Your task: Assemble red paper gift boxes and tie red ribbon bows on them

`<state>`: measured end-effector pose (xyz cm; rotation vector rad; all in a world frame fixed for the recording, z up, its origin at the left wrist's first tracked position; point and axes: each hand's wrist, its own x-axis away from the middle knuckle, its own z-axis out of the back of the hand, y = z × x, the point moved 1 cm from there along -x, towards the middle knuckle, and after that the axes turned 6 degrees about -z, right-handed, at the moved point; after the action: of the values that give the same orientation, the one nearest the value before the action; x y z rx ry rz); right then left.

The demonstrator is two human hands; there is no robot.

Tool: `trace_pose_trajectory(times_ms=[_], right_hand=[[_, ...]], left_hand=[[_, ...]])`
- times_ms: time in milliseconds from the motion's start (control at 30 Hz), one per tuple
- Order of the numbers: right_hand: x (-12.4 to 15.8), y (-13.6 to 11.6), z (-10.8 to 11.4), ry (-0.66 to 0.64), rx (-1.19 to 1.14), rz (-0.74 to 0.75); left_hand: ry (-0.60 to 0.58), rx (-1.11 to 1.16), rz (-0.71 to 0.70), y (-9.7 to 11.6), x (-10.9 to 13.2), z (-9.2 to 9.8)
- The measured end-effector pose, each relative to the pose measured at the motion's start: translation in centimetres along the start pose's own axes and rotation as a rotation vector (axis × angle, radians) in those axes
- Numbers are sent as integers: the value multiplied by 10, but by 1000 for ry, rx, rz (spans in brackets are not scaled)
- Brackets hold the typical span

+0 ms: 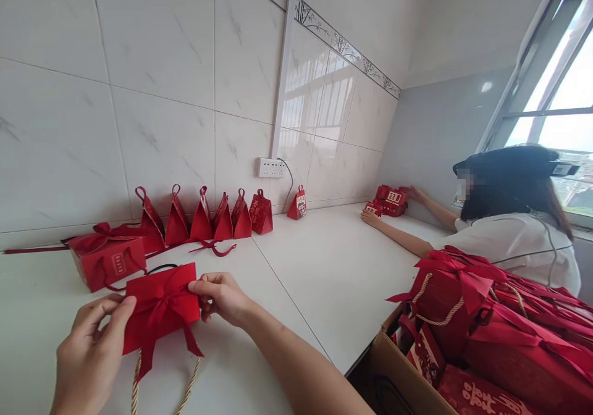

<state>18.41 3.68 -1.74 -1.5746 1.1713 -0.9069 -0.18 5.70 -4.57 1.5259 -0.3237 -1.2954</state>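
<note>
A red gift box point(180, 279) with a ribbon bow on its upper face is between my two hands, low in the head view. My left hand point(90, 347) grips its left edge, thumb on top. On the right edge, my right hand point(222, 301) pinches the box near the bow, fingers curled beneath. Gold rope handles point(135, 381) hang from the near side. Just behind it stands another red gift box point(109, 257) with a bow and dark red cord handles. The underside of the held box is hidden.
Several red triangular boxes point(176, 220) line the tiled wall, with a loose ribbon point(222, 251) before them. A cardboard carton point(391, 362) full of red gift boxes stands at right. A co-worker point(514, 236) reaches towards small red boxes point(391, 199) at the far end. A power socket point(271, 167) is on the wall.
</note>
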Motion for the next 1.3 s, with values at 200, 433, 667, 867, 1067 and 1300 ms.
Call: trace_pose_trajectory(times_ms=[200, 433, 667, 867, 1067, 1300], right_hand=[[3, 4, 3, 56, 115, 62], [12, 10, -3, 102, 97, 187], [20, 5, -6, 83, 147, 191], [15, 10, -7, 69, 135, 174], [14, 12, -9, 105, 143, 178], [17, 6, 6, 125, 583, 384]], left_hand=[[-71, 193, 27, 30, 9, 0], [-140, 240, -60, 44, 23, 0], [-158, 286, 5, 49, 27, 3], [-141, 318, 60, 48, 26, 0], [-143, 358, 142, 49, 25, -2], [-222, 352, 141, 47, 19, 5]])
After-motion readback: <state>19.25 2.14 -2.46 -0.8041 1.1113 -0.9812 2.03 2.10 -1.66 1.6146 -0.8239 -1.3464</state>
